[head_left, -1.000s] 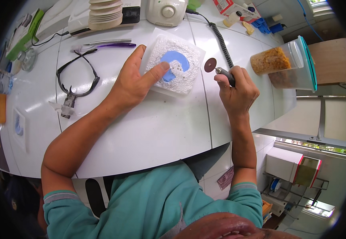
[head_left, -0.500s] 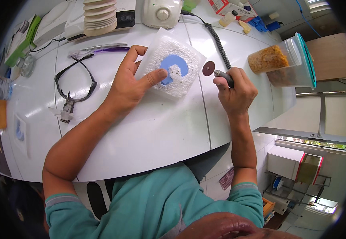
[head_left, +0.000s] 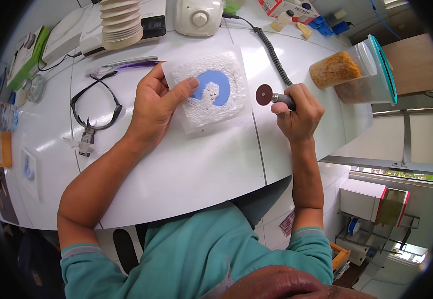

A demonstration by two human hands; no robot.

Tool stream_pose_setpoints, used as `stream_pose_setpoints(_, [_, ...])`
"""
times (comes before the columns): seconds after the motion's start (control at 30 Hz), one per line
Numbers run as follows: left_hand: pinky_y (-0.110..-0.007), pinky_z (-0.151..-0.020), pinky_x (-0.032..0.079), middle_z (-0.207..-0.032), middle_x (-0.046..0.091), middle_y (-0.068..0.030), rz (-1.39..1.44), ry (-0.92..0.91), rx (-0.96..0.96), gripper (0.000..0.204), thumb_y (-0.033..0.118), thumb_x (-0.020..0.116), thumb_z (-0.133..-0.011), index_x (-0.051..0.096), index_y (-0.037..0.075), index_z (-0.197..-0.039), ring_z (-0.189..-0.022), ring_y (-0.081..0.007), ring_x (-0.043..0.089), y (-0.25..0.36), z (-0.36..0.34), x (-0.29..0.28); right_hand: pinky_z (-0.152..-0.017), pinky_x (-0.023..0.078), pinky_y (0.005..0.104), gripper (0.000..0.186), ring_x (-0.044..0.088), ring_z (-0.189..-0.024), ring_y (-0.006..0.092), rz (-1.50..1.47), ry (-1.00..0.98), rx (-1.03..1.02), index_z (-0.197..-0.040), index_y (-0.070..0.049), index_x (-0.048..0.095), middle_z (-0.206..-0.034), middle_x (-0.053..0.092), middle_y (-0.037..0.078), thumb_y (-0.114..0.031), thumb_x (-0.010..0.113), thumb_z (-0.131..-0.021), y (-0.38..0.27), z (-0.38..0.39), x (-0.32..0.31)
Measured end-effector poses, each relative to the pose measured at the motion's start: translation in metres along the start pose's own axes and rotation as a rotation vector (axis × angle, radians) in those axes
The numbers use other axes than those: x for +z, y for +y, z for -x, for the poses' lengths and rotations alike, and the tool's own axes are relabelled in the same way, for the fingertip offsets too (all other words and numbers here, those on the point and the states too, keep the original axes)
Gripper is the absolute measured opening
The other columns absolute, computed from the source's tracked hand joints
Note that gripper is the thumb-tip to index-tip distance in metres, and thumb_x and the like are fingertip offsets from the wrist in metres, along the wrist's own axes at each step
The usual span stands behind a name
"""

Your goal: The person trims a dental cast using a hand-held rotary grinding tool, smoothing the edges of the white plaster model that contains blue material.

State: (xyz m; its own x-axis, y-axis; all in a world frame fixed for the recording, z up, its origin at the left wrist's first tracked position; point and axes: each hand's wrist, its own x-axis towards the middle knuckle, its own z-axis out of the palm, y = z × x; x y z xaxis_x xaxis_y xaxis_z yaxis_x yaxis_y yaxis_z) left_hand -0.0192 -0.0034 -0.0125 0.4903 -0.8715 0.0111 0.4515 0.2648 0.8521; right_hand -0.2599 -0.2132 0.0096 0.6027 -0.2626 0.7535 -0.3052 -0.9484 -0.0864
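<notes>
My left hand (head_left: 159, 102) grips the left side of a translucent white square sheet (head_left: 236, 107), thumb on top. Its middle is textured white, with a raised blue curved patch (head_left: 216, 79) around a white area bearing small shiny dots. My thumb tip rests at the edge of the blue. In my right hand (head_left: 301, 113) is a rotary handpiece (head_left: 283, 100), with fingers wrapped round its dark grip. At its tip sits a dark red-brown cutting disc (head_left: 263, 94), apart from the sheet's right edge. A coiled cord (head_left: 271, 55) runs from the handpiece toward the back.
Safety glasses (head_left: 97, 102) and a purple-handled brush (head_left: 131, 66) lie to the left. A white control unit (head_left: 199, 19) with a knob stands at the back. Right of my hand are clear tubs (head_left: 331, 74) with orange-brown contents. Another white piece with blue (head_left: 29, 169) lies far left.
The square sheet has turned more upright and shifted slightly left in my left hand. The disc has tilted to show more of its face, and the handpiece now points more sideways.
</notes>
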Motion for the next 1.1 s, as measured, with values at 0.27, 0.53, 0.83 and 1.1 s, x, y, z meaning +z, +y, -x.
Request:
stream_pose_setpoints(0.27, [-0.028, -0.091, 0.064, -0.114, 0.081, -0.0091, -0.115, -0.036, -0.051, 0.029, 0.017, 0.079, -0.108, 0.074, -0.005, -0.126, -0.100, -0.0108, 0.075, 0.005, 0.002, 0.002, -0.048, 0.035, 0.0350, 0.080, 0.045, -0.049, 0.0200, -0.029, -0.142, -0.095, -0.071, -0.010, 0.053, -0.061, 0.042, 0.002, -0.086, 0.063, -0.093, -0.013, -0.001, -0.001])
stream_pose_setpoints(0.53, [-0.027, -0.092, 0.061, -0.113, 0.080, -0.0056, -0.030, 0.015, -0.030, 0.027, 0.021, 0.074, -0.113, 0.073, -0.002, -0.127, -0.098, -0.0078, 0.072, 0.000, -0.003, 0.001, -0.049, 0.037, 0.0353, 0.079, 0.047, -0.049, 0.0199, -0.113, -0.127, 0.094, -0.072, -0.010, 0.054, -0.061, 0.048, 0.001, -0.086, 0.066, -0.090, -0.009, -0.007, -0.001])
stream_pose_setpoints(0.83, [-0.028, -0.094, 0.061, -0.117, 0.079, -0.0046, -0.002, 0.022, -0.002, 0.027, 0.022, 0.073, -0.114, 0.071, -0.002, -0.127, -0.101, -0.0076, 0.071, -0.004, -0.004, 0.000, -0.050, 0.039, 0.0354, 0.076, 0.051, -0.051, 0.0209, -0.057, -0.157, 0.023, -0.075, -0.011, 0.057, -0.064, 0.054, 0.002, -0.084, 0.068, -0.092, -0.010, -0.003, 0.002])
stream_pose_setpoints(1.1, [-0.032, -0.105, 0.059, -0.125, 0.077, -0.0060, 0.078, -0.036, -0.004, 0.040, 0.028, 0.074, -0.113, 0.067, -0.002, -0.138, -0.113, -0.0115, 0.071, -0.003, -0.005, -0.002, -0.058, 0.046, 0.0298, 0.058, 0.060, -0.057, 0.0151, -0.153, -0.170, 0.339, -0.093, -0.007, 0.069, -0.063, 0.064, 0.002, -0.059, 0.094, -0.089, -0.019, -0.049, -0.018])
